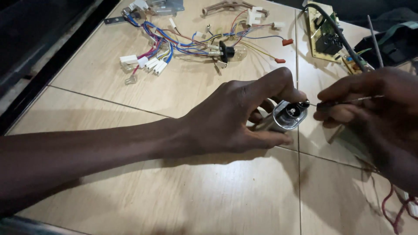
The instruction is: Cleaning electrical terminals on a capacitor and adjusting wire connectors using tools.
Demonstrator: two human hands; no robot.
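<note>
My left hand [237, 115] grips a shiny metal oval can-shaped part [285, 116], a capacitor-like cylinder, with its terminal end turned to the right. My right hand [374, 106] pinches a thin tool with a dark shaft [335, 103], whose tip rests at the terminals on the can's end. Both hands hover just above the beige tiled floor [174, 182]. The rest of the can is hidden under my left fingers.
A tangle of coloured wires with white plugs [183, 45] lies at the top middle. A beige circuit board [324, 32] with a black cable [344, 41] sits at the top right. Red wires [398, 209] trail at the lower right. A dark edge [48, 65] borders the left.
</note>
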